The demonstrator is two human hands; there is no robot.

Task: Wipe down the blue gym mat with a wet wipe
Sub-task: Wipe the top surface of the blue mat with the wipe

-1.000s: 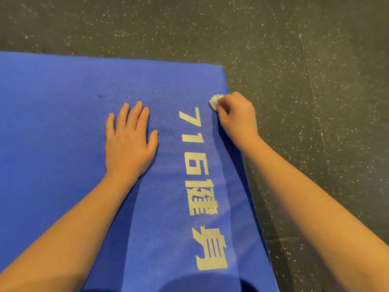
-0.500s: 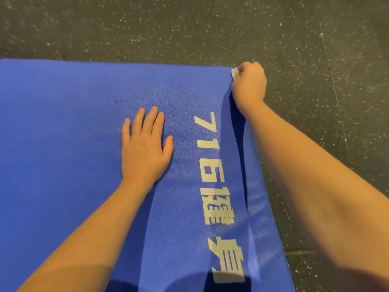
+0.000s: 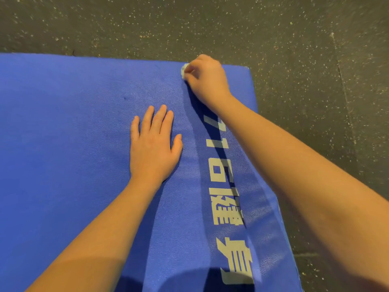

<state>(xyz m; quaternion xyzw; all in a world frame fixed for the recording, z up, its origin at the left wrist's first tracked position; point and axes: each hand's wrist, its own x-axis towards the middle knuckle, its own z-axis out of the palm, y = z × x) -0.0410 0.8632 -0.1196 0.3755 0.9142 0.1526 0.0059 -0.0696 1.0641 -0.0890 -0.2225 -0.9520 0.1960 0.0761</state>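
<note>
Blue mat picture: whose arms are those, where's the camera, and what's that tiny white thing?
There's no machine here: those are a person's two bare arms. The camera sits on the person's head and looks down, so you see what they see. The big blue gym mat lies on a dark speckled floor, with pale lettering printed along its right side. The left hand lies flat on the mat, fingers straight, holding nothing. The right hand is near the mat's far right corner, its fingers curled round a small scrunched white wet wipe that touches the mat. The wipe is for cleaning the mat.
</note>
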